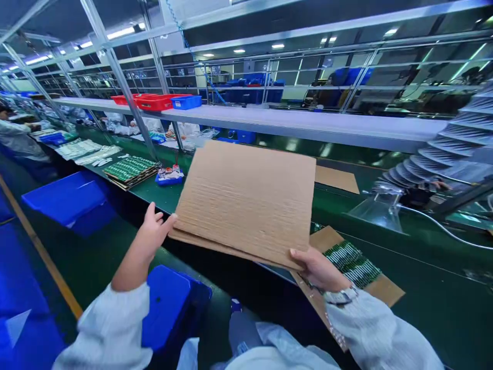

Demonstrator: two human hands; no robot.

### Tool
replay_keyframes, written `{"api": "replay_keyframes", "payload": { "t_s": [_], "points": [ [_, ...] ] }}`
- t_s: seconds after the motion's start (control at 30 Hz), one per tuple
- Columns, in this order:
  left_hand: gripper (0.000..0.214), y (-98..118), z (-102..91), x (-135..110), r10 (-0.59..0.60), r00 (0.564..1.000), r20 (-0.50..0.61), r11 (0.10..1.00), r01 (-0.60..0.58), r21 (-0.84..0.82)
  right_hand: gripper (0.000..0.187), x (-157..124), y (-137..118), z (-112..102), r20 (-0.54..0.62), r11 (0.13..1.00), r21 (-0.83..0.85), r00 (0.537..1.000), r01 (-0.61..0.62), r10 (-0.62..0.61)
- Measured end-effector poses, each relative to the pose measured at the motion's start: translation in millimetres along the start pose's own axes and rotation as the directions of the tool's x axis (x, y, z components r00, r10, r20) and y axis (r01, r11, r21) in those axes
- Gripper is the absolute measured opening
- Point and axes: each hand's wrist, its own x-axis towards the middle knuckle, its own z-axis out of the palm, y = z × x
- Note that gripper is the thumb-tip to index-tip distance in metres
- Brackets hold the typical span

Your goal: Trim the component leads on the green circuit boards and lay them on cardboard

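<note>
Both my hands hold up a stack of brown corrugated cardboard sheets (246,198) above the green workbench (423,288). My left hand (154,231) pinches the stack's left edge, thumb on top. My right hand (318,267) grips the near right corner, thumb on top and fingers beneath. A wristwatch shows at my right cuff. Below that hand lies another cardboard sheet (385,290) carrying rows of small green circuit boards (352,262).
Further left on the bench sit a stack of green circuit boards (131,169), a small blue tray (169,176) and white parts. Blue bins (69,200) stand below the bench. Red and blue trays (157,102) rest on the upper shelf. Another person (19,139) works at far left.
</note>
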Motion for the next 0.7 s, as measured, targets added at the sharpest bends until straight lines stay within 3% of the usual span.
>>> {"api": "replay_keyframes", "payload": {
  "t_s": [0.13,0.3,0.5,0.7],
  "points": [
    [0.035,16.4,29.5,79.1,-0.021,0.993,0.120,0.994,0.033,-0.103,0.052,77.7,-38.2,14.0,0.116,0.986,-0.047,0.981,0.160,-0.154],
    [0.028,14.5,24.7,138.4,0.040,0.988,0.149,0.966,0.000,-0.258,0.050,158.0,-67.4,23.0,0.120,0.978,-0.070,0.975,0.198,-0.189],
    [0.020,-29.3,22.2,181.5,-0.014,0.990,0.137,0.943,0.059,-0.328,0.040,223.7,-69.4,36.5,0.089,0.967,-0.113,0.972,0.228,-0.218],
    [0.019,-81.9,31.8,242.7,-0.096,0.975,0.198,0.932,0.157,-0.325,0.023,285.4,-42.2,45.7,-0.042,0.955,-0.212,0.974,0.209,-0.223]
  ]
}}
